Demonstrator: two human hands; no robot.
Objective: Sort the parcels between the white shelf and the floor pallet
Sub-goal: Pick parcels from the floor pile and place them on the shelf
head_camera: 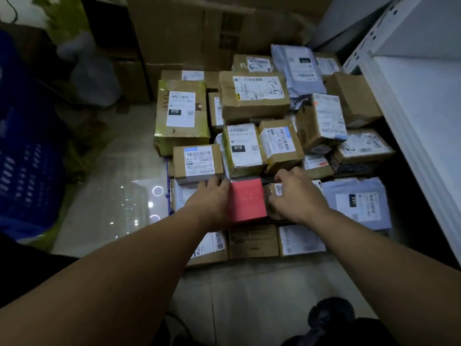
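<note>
White shelf: the white metal shelf [411, 101] is standing well to the right of the right hand.
Floor pallet: the purple plastic floor pallet [169, 193] is showing only as an edge just left of the left hand, lying under the heap.
Parcels: brown cardboard parcels with white labels [254, 96] and grey plastic mailers [296, 68] are lying stacked beyond and beneath both hands.
Pink box: the flat pink cardboard box [245, 199] is sitting on the near layer, between the two hands.
Left hand: the left hand [214, 196] is pressing the pink box's left edge, fingers fairly straight, wrapping nothing.
Right hand: the right hand [296, 193] is curling over a small tape-wrapped brown parcel [273, 196] just right of the pink box; whether it is gripping that parcel or the box edge, I cannot tell.
Risk: the pink box is likely smooth, so squeezing it only by its edges risks a slip. Lifting it could also be dragging the leaning boxes beyond the fingers down into the gap.
</note>
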